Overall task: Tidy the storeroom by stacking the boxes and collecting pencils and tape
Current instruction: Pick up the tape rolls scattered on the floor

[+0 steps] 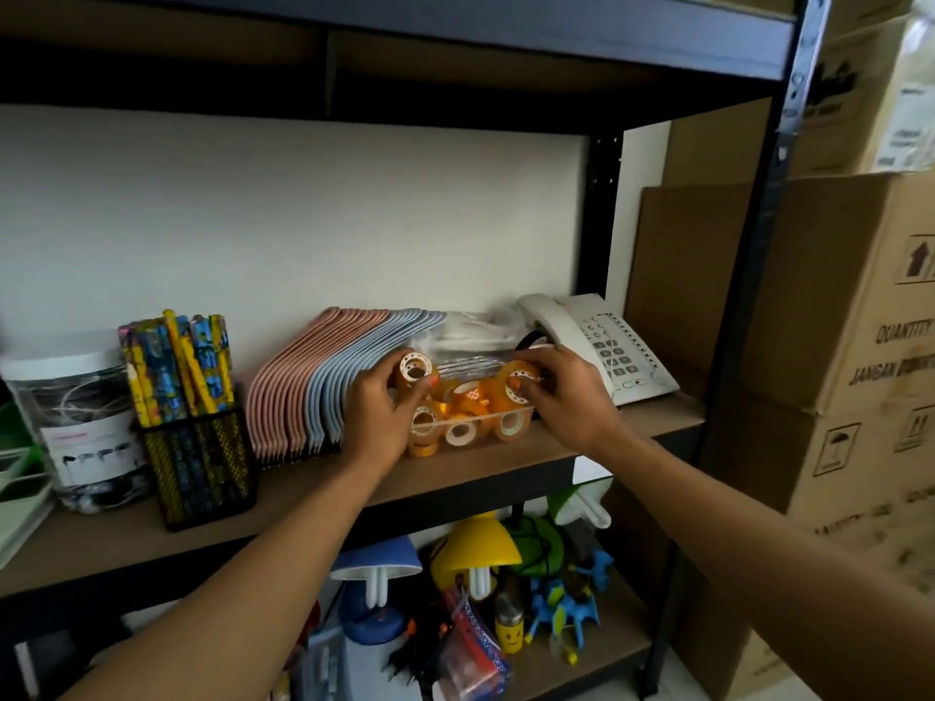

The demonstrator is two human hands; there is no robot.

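Clear tray (521,411) w/ tape rolls sat on shelf (313,490). Left hand (377,404) pinched one tape roll (416,368) above tray's left end; right hand (559,392) pinched another roll (518,382) above its right end. Pencils (177,361) in mesh holder (200,473), well left of tray.

Two hands are seen, the left hand (377,397) and the right hand (561,392), each holding one tape roll (416,369) (517,379). At least four further rolls are counted in one clear tray (526,408). One mesh pencil holder (202,468), one lidded jar (76,422) and one telephone (597,341) are shown. Three desk lamps (475,543) are counted below.
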